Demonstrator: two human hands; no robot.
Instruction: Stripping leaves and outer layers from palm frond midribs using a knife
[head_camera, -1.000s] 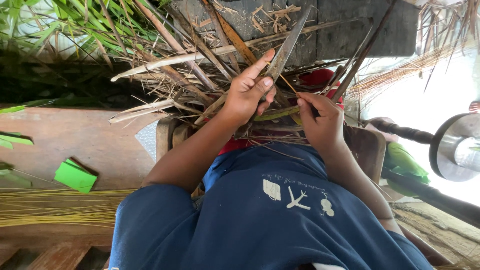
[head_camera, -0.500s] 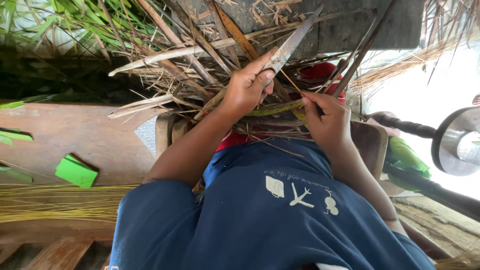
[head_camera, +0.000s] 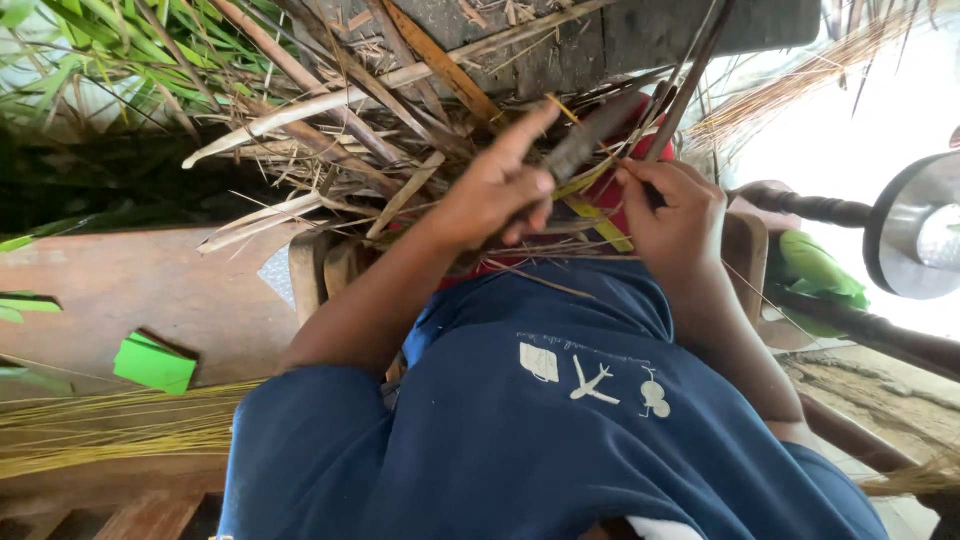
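Yellow-green leaf strip (head_camera: 598, 222) lies between your two hands, just above the blue shirt (head_camera: 560, 420). Your left hand (head_camera: 495, 195) is closed around a dark knife (head_camera: 590, 140), with the index finger stretched out straight along it; the blade is blurred and it points up to the right, touching the strip. Your right hand (head_camera: 680, 215) is closed too, and its fingertips pinch the strip at the upper end, very near the blade. Behind both hands there is a heap of dry brown fronds (head_camera: 350, 130). A bundle of thin yellow sticks (head_camera: 110, 430) lies well apart, on the wooden bench (head_camera: 130, 290) beside a green packet (head_camera: 153, 362).
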